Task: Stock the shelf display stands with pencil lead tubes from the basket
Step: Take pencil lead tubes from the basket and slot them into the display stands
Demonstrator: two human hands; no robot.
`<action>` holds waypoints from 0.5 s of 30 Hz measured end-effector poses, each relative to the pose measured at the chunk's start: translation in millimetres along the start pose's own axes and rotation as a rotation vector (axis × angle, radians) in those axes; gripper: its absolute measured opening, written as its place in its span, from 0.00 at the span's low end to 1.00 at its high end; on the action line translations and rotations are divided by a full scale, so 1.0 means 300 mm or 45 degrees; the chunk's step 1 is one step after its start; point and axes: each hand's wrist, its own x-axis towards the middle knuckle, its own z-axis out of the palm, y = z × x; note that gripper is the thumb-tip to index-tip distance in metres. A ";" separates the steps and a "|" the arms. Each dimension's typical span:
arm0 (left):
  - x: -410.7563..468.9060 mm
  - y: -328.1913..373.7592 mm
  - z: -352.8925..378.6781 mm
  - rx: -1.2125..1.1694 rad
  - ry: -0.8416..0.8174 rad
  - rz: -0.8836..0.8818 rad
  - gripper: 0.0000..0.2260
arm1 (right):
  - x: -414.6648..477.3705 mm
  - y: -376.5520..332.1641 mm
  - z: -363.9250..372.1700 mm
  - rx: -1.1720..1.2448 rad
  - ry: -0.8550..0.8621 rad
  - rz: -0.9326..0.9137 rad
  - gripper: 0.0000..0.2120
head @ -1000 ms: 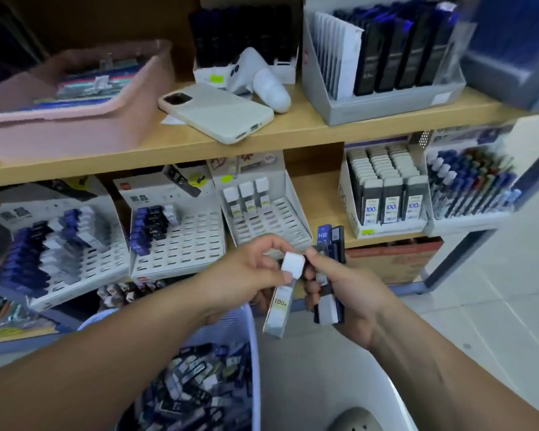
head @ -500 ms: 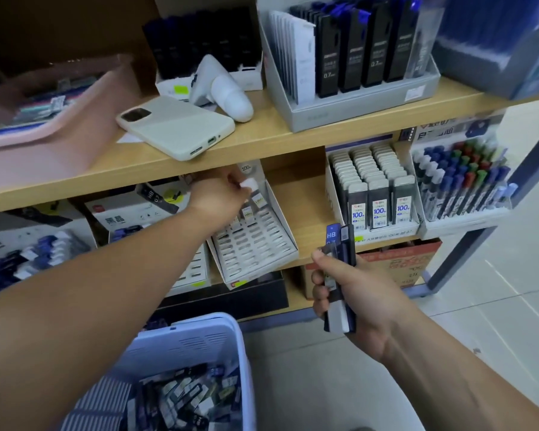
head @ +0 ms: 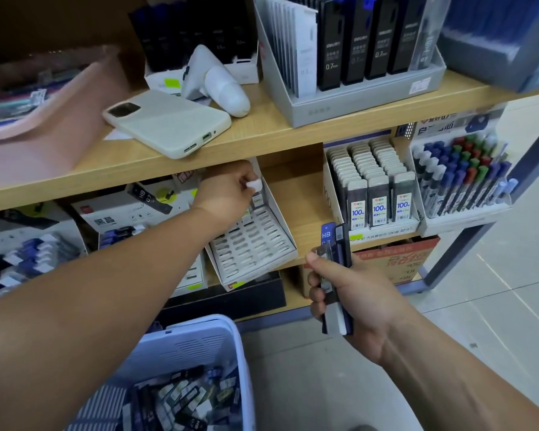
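Two hands busy here, and a lot of the left side is mush. Far left on the top shelf [head: 262, 135] sits a pink tray [head: 44, 129], cut off by the frame edge and too blurry to say what's in it. Under it is a blue stand [head: 28, 262] with blue-and-white tubes, smeared as well. The HB stand [head: 115, 213] next to it has most of its slots hidden behind the left arm.

Bottom left, the basket [head: 206, 337] has a loose heap [head: 181, 399] of lead tubes in it, and its lower part runs out of frame. Up top, a phone [head: 168, 122] lies face down with a white gadget [head: 218, 82] just behind it. No idea what that is.

The left hand [head: 227, 194] is tucked under the top shelf, at the back of the white stand [head: 255, 250]. It's pinching a tube [head: 253, 185] by its white cap. The hand hides nearly all of the tube's body, so I can't tell if it's seated in a slot.

The right hand [head: 364, 303] is lower, in front of the lower shelf edge, fingers wrapped tight round a bundle [head: 336, 244] of dark tubes held upright. One reads HB, but I can't get a count.

Right of that are a full stand [head: 377, 194] with "100" labels, then the pens [head: 461, 181].
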 end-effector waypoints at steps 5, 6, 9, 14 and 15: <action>0.008 -0.009 -0.006 0.070 -0.038 0.027 0.07 | 0.009 -0.001 0.014 -0.009 -0.002 -0.003 0.10; 0.006 -0.011 -0.004 0.097 -0.039 0.050 0.08 | 0.011 0.000 0.018 -0.007 -0.003 -0.002 0.09; -0.002 -0.014 0.004 0.214 -0.047 0.103 0.10 | 0.011 0.003 0.027 -0.011 -0.011 0.003 0.09; -0.001 -0.018 -0.002 0.514 0.015 0.246 0.12 | 0.006 -0.001 0.039 0.018 -0.023 0.028 0.09; -0.001 -0.018 -0.004 0.583 -0.004 0.256 0.13 | 0.006 -0.004 0.042 0.037 -0.023 0.036 0.09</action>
